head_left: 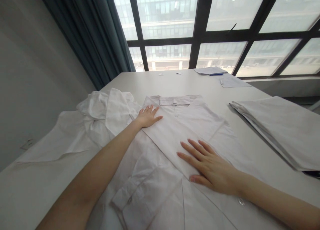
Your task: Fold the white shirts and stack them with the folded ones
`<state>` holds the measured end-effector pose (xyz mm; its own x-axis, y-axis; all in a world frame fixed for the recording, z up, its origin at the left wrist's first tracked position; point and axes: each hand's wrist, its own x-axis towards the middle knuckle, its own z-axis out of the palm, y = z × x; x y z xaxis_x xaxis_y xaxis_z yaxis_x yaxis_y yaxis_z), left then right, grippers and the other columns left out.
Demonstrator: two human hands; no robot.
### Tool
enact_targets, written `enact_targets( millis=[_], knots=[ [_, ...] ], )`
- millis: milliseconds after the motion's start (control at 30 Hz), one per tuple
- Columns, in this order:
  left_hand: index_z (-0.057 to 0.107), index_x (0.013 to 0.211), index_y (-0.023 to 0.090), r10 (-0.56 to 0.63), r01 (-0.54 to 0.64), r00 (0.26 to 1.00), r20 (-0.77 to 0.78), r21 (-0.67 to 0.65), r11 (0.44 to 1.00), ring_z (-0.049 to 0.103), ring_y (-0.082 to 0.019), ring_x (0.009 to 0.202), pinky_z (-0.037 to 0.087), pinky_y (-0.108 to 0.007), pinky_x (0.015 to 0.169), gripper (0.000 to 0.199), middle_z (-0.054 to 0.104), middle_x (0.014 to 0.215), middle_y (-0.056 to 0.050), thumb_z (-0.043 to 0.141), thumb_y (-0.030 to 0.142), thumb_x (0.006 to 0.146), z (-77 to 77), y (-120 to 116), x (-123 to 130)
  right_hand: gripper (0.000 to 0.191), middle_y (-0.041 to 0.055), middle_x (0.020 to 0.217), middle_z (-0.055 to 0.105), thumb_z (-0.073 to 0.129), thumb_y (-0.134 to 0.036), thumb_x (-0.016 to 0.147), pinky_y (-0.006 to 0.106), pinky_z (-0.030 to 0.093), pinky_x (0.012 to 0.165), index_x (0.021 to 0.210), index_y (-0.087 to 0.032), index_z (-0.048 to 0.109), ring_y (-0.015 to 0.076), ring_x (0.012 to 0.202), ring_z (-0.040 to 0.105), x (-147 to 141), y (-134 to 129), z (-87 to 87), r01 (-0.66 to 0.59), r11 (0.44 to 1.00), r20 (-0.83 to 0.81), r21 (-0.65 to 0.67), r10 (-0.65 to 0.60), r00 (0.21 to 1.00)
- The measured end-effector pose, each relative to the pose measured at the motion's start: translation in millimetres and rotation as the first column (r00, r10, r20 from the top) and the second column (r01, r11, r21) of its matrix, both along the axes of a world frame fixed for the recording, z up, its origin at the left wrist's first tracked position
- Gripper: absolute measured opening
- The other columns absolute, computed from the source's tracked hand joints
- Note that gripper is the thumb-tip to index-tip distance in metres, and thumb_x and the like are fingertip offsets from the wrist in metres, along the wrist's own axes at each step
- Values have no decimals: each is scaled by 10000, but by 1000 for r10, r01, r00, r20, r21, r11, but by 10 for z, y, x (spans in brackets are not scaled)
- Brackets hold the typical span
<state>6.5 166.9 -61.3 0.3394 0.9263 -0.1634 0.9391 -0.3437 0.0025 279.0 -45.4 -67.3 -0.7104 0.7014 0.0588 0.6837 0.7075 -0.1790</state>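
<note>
A white garment, seemingly a shirt or lab coat [172,133], lies spread on the white table [142,80], its neckline at the far end. Part of it is folded inward on the left, making a slanting edge. My left hand [148,116] rests flat with fingers spread near the neckline's left side. Lower and to the right, my right hand [208,165] is pressed flat on the cloth, fingers apart, close to the slanting edge. Neither hand grips anything. A sleeve with a cuff [130,193] lies across the near left part of the garment.
Crumpled white cloth [100,120] lies on the table's left side. A folded white garment [282,126] sits at the right. Papers [211,70] and a blue pen [216,74] lie at the far right. Beyond are windows and a dark blue curtain [90,33].
</note>
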Motion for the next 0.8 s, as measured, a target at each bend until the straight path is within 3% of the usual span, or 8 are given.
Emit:
enact_targets(
  millis=[300, 400, 567, 667, 800],
  knots=[
    [183, 1559, 177, 108, -108, 994, 7, 58, 993, 136, -320, 1494, 173, -510, 1167, 768, 115, 1626, -168, 190, 651, 954, -60, 325, -122, 645, 69, 1604, 251, 426, -585, 954, 569, 210, 1155, 1535, -345, 281, 315, 1474, 196, -3, 1, 24, 13, 999, -35, -31, -15, 999],
    [218, 1550, 185, 121, -122, 993, 18, 118, 986, 195, -313, 1482, 204, -509, 1155, 712, 175, 1618, -156, 202, 600, 972, -81, 330, -120, 523, 32, 1578, 333, 389, -525, 990, 546, 245, 1148, 1489, -369, 379, 289, 1452, 273, -38, 10, 52, 68, 997, -58, -29, -69, 996],
    [461, 1420, 131, 52, -61, 998, 45, 247, 967, 365, -274, 1405, 154, -475, 1177, 523, 437, 1498, -164, 262, 359, 994, -25, 189, -51, 451, 26, 1533, 421, 371, -479, 1007, 536, 298, 1127, 1419, -338, 490, 279, 1410, 359, -97, 27, 69, 119, 993, -68, -4, -119, 991],
    [577, 1294, 136, -24, 12, 999, 44, 254, 967, 477, -229, 1321, 232, -384, 1156, 450, 573, 1373, -142, 276, 226, 972, 26, 55, 61, 497, 33, 1550, 391, 415, -501, 988, 551, 286, 1134, 1455, -333, 444, 293, 1423, 335, -99, 32, 51, 108, 994, -64, 22, -107, 992],
    [489, 1372, 103, -69, 58, 997, 42, 208, 976, 439, -261, 1360, 330, -404, 1102, 477, 478, 1460, -184, 326, 306, 972, 15, -183, 272, 520, 26, 1564, 362, 408, -518, 985, 555, 284, 1137, 1477, -347, 408, 294, 1433, 316, -88, 40, 28, 102, 994, -65, 32, -100, 993]
  ],
)
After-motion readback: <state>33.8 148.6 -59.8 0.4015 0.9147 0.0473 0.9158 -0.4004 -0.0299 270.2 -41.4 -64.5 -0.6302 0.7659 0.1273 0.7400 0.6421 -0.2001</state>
